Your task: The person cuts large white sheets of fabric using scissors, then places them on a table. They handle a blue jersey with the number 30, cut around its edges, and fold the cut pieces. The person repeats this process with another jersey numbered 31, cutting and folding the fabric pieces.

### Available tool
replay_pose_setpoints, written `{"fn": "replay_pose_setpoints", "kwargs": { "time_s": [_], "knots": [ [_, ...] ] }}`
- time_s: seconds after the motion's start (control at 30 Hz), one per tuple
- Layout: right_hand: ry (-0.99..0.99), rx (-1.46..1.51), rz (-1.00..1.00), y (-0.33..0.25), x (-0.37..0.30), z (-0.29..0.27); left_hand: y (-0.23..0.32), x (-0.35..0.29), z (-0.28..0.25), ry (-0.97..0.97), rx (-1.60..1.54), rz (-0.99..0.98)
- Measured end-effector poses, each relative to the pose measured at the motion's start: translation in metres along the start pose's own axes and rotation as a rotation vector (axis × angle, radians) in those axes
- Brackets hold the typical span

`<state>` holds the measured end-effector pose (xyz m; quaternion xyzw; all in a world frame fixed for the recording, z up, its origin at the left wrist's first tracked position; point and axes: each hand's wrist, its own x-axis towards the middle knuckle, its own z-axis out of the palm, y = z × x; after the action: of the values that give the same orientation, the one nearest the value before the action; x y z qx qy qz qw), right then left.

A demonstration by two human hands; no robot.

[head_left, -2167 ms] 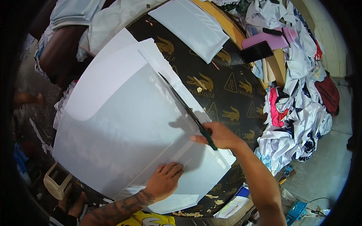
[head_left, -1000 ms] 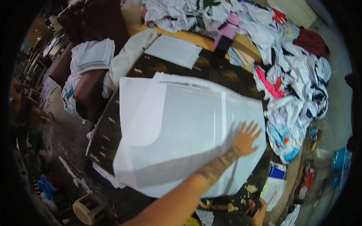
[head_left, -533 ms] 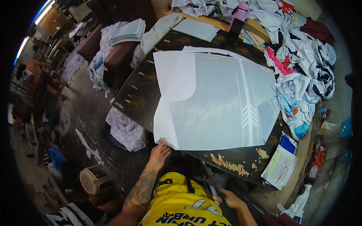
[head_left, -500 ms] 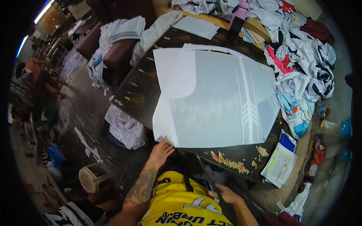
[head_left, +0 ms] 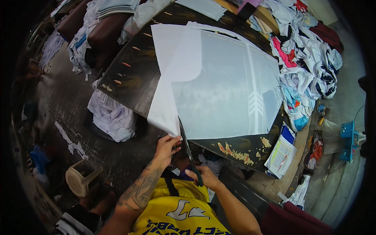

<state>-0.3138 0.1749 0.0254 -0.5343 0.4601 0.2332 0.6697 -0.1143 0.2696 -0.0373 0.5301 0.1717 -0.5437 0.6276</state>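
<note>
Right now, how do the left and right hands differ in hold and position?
Hold: the left hand pinches a corner of the white cloth; the right hand grips the handle of the scissors.
Contact: the left hand touches the cloth; the right hand is clear of it.
Position: the left hand is farther forward than the right hand.
Shared: both are bare.

The right hand (head_left: 204, 176) hid part of the handles of the scissors (head_left: 190, 153), while the left hand (head_left: 165, 149) covered a little of the near corner of the white cloth (head_left: 164, 107). The upper edge cropped the pink bottle (head_left: 253, 2); the lower one cut off the yellow shirt (head_left: 168, 197). Entries on the papers (head_left: 282, 156) (lying near the table's (head_left: 129, 84) corner) were too small to read.
</note>
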Motion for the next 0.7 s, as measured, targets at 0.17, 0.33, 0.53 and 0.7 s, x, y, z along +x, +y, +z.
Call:
{"fn": "replay_pose_setpoints", "kwargs": {
  "time_s": [0.17,0.33,0.53,0.7],
  "knots": [
    [-0.01,-0.01,-0.045,-0.055,0.018,0.0,0.008,-0.004,-0.001,-0.059,0.06,0.005],
    [-0.043,0.09,-0.113,-0.095,0.04,-0.01,0.011,-0.001,-0.004,-0.02,0.133,-0.016],
    [-0.011,0.005,-0.033,-0.125,0.066,-0.015,0.02,-0.004,-0.006,-0.084,0.218,-0.096],
    [0.085,-0.115,0.034,-0.151,0.061,-0.016,0.14,-0.038,-0.041,-0.481,-0.752,-0.001]
  ]
}}
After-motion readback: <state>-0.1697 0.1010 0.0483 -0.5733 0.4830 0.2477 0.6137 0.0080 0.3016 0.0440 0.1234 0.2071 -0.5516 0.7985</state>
